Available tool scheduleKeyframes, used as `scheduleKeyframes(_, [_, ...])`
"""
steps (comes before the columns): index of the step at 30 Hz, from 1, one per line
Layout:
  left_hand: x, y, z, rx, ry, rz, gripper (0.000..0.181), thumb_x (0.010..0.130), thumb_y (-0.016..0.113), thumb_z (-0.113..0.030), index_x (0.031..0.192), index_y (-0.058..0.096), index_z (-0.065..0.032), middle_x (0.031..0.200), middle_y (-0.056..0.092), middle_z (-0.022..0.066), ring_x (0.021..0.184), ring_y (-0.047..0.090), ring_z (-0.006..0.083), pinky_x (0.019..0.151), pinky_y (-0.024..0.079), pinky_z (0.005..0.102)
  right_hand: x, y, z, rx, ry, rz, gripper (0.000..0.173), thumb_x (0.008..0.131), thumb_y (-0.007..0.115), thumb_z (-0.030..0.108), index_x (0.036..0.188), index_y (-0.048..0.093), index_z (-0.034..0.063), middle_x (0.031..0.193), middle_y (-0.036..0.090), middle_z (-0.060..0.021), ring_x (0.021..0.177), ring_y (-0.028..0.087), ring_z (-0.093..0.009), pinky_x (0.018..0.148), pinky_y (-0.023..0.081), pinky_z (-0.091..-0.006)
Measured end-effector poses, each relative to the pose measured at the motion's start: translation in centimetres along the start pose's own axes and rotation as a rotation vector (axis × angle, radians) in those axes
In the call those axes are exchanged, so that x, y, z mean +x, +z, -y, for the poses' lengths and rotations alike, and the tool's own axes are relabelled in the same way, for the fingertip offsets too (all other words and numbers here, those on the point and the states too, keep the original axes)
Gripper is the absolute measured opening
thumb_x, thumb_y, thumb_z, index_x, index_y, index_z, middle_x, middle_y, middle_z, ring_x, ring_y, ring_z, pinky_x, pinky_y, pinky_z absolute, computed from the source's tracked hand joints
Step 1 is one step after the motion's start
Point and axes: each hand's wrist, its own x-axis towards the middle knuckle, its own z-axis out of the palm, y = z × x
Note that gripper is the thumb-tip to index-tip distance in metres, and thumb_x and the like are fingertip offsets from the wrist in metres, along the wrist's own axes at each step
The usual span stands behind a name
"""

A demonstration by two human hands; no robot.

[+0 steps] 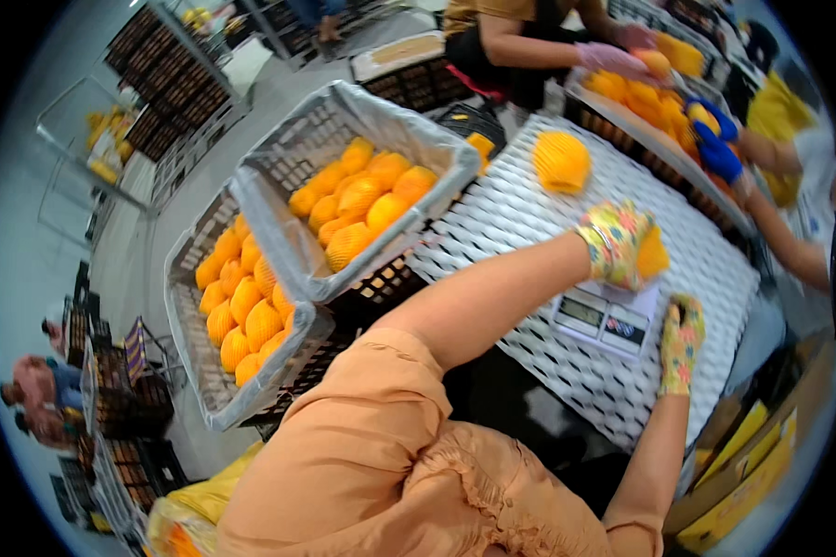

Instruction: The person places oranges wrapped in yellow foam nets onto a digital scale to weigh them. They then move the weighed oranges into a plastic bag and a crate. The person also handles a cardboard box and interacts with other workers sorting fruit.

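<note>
My left hand (pixel 616 245), in a flower-patterned glove, grips a round fruit in a yellow foam net (pixel 652 256) over a small digital kitchen scale (pixel 607 315). The hand covers the far part of the scale and some of the fruit. The scale's display and buttons face me. Just right of the scale, my right hand (pixel 681 344), in a matching glove, is held low with a gap between thumb and fingers and nothing visible in it. Another netted fruit (pixel 561 161) lies farther up the white woven-textured tabletop (pixel 501 216).
Two lined plastic crates, one nearer (pixel 205 400) and one farther (pixel 279 268), hold netted fruit at left. Beyond the table, two co-workers' gloved hands handle fruit over another crate (pixel 641 139). Yellow cardboard (pixel 738 480) stands at lower right. Stacked crates (pixel 164 83) are behind.
</note>
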Motion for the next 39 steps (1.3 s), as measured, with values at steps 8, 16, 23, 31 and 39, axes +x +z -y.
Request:
scheduleKeyframes(8, [-9.1,-2.0,11.3,-0.735,-0.01,-0.346,0.098,0.062,0.081,-0.045,0.136,0.038,0.0015,0.126,0.052,0.0235,0.122,0.048,0.0349,0.103,0.037,0.0394,-0.1,-0.1,-2.0,0.008,0.033,0.047,0.018,0.086,0.054,0.008,0.099,0.061,-0.002,0.094,0.061,-0.0108,0.086,0.057,-0.021,0.08,0.046,-0.0316])
scheduleKeyframes(16, [-19.3,-7.6,32.9,-0.489,-1.008,-0.492,0.071,0.076,0.074,-0.032,0.132,0.042,-0.0034,0.118,0.057,0.0138,0.105,0.058,0.0242,0.084,0.051,0.0348,-0.3,0.0,-0.9,-0.098,0.024,0.039,0.018,0.085,0.053,0.006,0.1,0.06,-0.0037,0.098,0.06,-0.0116,0.092,0.057,-0.023,0.088,0.043,-0.0326])
scheduleKeyframes(23, [-26.6,-1.1,44.9,-0.066,-1.287,0.351,0.078,0.068,0.078,-0.04,0.128,0.046,-0.0018,0.121,0.056,0.0156,0.101,0.059,0.0273,0.078,0.051,0.0408,-1.0,-0.2,-2.3,-0.149,0.083,0.056,0.022,0.092,0.051,0.01,0.108,0.057,-0.0033,0.105,0.06,-0.0111,0.097,0.056,-0.02,0.09,0.042,-0.0317])
scheduleKeyframes(31, [-27.0,7.4,50.4,0.407,-0.737,1.132,0.089,0.075,0.074,-0.035,0.146,0.025,-0.0124,0.14,0.044,0.0114,0.124,0.048,0.0268,0.098,0.042,0.0384,-0.3,0.2,-0.9,-0.113,0.225,0.093,0.024,0.092,0.052,0.012,0.11,0.056,-0.0048,0.113,0.057,-0.0128,0.106,0.054,-0.023,0.096,0.039,-0.0337])
scheduleKeyframes(39, [-23.4,-3.5,36.4,0.012,-1.104,0.804,0.081,0.077,0.069,-0.048,0.14,0.036,-0.0092,0.136,0.048,0.0147,0.125,0.048,0.0275,0.097,0.044,0.0398,-0.8,-0.3,-1.1,-0.208,0.028,0.047,0.017,0.085,0.054,0.004,0.1,0.061,-0.001,0.105,0.06,-0.0155,0.103,0.055,-0.029,0.095,0.041,-0.0368])
